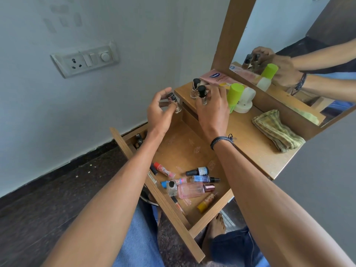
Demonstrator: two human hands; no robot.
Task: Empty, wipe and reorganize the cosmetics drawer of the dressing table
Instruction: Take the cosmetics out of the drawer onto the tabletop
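Observation:
The wooden drawer is pulled out below the dressing table top. My left hand holds a small black-capped bottle at the top's left corner. My right hand grips a clear nail polish bottle with a black cap standing on the top, beside another one. In the drawer's near end lie several cosmetics: a pink perfume bottle, a blue spray bottle, a red-capped tube and a yellow tube. Two dark-capped items sit in its far left corner.
On the table top stand a green-capped bottle, a white jar, a pink box and a folded green cloth. A mirror rises behind. A wall socket plate is on the left. My knees are under the drawer.

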